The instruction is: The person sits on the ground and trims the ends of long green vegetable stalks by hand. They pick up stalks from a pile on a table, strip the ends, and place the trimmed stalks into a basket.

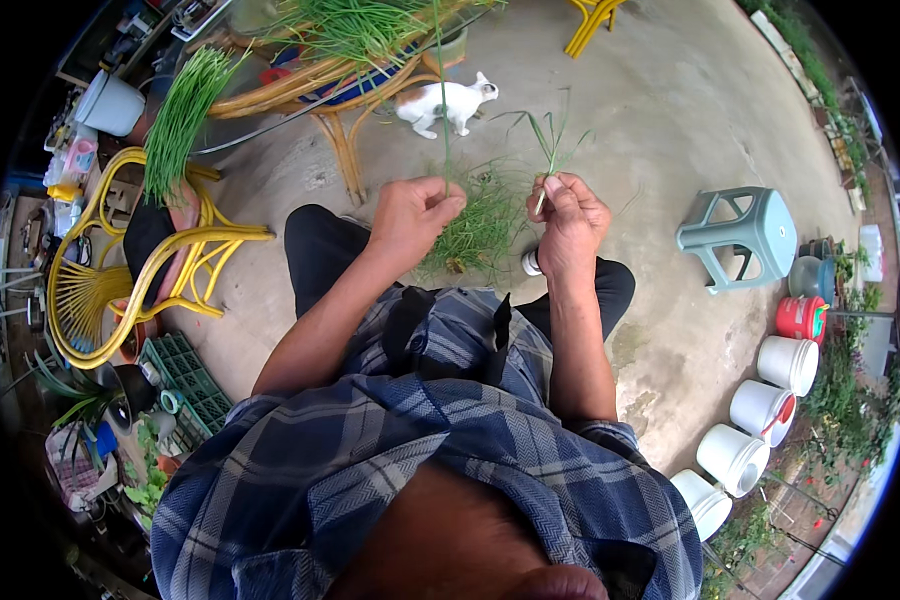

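Note:
My left hand [418, 214] pinches one long green stalk [444, 105] between thumb and fingers, and the stalk points away from me. To its right, my right hand [570, 214] grips a small bunch of thin green leaves [551, 146] near their pale lower ends. A loose heap of green trimmings [480, 225] lies on the concrete floor between my feet, below and between the hands. Long green stalks, like chives, are piled [360, 30] on the rattan-framed table ahead. A thick bundle of similar stalks [187, 112] hangs over the table's left side.
A white cat with brown patches [446, 105] stands by the table. A yellow rattan chair [142, 330] is at left, with part of another person's arm [184, 217] over it. At right are a blue-green plastic stool [750, 236] and several white buckets [787, 364]. A green crate [187, 382] sits lower left.

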Action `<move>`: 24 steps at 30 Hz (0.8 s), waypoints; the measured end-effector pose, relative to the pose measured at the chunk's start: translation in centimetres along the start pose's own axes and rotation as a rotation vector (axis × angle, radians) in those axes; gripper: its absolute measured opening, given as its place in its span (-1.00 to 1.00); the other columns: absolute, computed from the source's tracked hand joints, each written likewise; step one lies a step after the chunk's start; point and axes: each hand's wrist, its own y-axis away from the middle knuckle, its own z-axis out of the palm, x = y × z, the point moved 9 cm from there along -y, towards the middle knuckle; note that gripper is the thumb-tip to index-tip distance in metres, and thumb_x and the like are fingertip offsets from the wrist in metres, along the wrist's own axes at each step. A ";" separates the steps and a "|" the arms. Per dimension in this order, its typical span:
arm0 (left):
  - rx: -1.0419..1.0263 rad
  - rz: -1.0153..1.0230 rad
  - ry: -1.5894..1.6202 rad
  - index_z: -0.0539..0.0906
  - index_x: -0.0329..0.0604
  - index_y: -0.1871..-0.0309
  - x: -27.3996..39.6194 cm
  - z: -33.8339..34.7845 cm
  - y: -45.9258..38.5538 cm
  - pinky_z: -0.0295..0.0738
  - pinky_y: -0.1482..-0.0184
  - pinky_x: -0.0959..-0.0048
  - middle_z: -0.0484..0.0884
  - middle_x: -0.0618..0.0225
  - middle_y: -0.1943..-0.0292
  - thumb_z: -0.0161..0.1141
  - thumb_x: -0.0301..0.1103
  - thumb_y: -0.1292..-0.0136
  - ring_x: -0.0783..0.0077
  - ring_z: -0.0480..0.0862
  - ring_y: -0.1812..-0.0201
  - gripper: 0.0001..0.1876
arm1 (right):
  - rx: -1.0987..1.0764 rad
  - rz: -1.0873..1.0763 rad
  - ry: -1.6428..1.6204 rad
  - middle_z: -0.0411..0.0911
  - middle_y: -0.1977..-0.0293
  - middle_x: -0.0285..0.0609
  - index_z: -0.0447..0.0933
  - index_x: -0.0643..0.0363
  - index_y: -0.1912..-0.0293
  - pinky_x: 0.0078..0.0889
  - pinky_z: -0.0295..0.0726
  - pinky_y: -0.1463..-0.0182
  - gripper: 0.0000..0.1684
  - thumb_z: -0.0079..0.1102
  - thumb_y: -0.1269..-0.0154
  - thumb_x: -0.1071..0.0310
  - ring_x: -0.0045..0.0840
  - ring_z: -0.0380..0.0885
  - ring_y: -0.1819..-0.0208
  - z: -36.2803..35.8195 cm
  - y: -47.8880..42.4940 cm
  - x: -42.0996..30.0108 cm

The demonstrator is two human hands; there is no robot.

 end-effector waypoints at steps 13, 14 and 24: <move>-0.098 -0.024 0.047 0.72 -0.28 -0.03 -3.6 2.4 -2.4 0.56 0.31 0.38 0.73 0.27 0.33 0.38 -0.23 -0.27 0.37 0.69 0.32 -0.64 | -0.124 -0.065 0.057 0.61 0.43 -0.17 0.65 0.40 0.10 -0.47 0.41 0.41 -0.80 0.24 -0.31 0.50 -0.54 0.50 0.48 1.5 1.1 -2.6; -0.126 -0.118 0.294 0.72 -0.29 -0.04 -1.7 2.4 -2.5 0.53 0.35 0.48 0.72 0.34 0.33 0.36 -0.23 -0.33 0.50 0.65 0.35 -0.66 | -0.147 -0.060 0.086 0.61 0.44 -0.20 0.66 0.39 0.09 -0.49 0.42 0.40 -0.80 0.24 -0.31 0.51 -0.56 0.50 0.48 2.1 1.5 -2.5; -0.203 -0.023 0.586 0.72 -0.23 0.23 4.6 1.9 -1.0 0.45 0.39 0.62 0.68 0.45 0.39 0.36 -0.38 -0.36 0.66 0.57 0.44 -0.89 | -0.233 -0.015 0.308 0.59 0.48 -0.28 0.67 0.36 0.20 -0.58 0.46 0.32 -0.86 0.19 -0.31 0.52 -0.67 0.50 0.46 5.3 3.1 -1.4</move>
